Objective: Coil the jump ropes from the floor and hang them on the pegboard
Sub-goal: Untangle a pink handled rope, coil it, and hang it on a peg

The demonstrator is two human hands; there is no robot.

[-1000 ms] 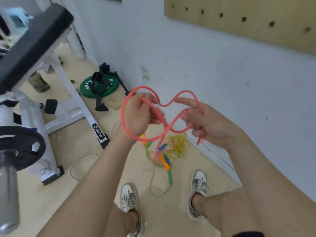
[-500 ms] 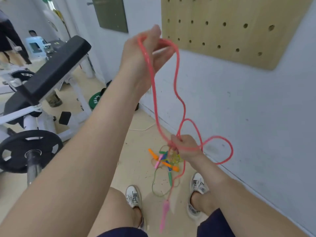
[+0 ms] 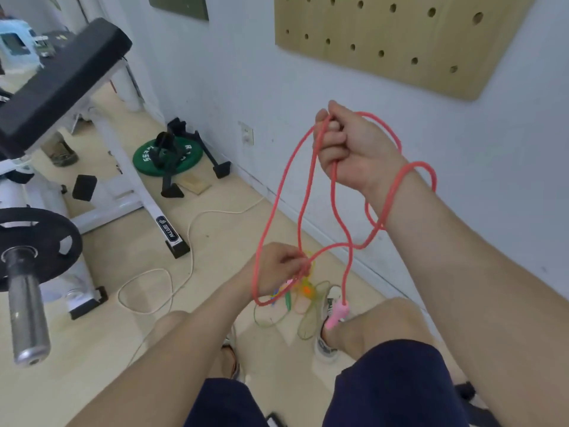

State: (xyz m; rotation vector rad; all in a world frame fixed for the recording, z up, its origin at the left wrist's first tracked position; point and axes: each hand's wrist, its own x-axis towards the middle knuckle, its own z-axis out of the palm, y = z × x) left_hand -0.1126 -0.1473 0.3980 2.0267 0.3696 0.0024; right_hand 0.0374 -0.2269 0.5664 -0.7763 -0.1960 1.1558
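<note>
I hold a pink jump rope (image 3: 284, 192) in long loops in front of me. My right hand (image 3: 348, 146) is raised and grips several strands of it in a fist, and one loop lies round my right forearm. Lower down, my left hand (image 3: 280, 266) pinches the rope where the strands cross. A pink handle (image 3: 337, 315) dangles near my right knee. On the floor between my shoes lies a tangled pile of coloured jump ropes (image 3: 303, 291) with a green rope (image 3: 271, 320) trailing out. The wooden pegboard (image 3: 400, 41) hangs on the wall at the upper right; no pegs show.
A weight bench (image 3: 61, 66) with white legs stands at the left. A barbell end with a black plate (image 3: 30, 241) juts out close at the lower left. A green weight plate (image 3: 167, 157) and black stands sit by the wall. A white cable (image 3: 187, 238) loops over the floor.
My left hand has dropped from head height to low in front. My right hand has risen and now holds the loops up. The pink handle has swung right, beside my knee.
</note>
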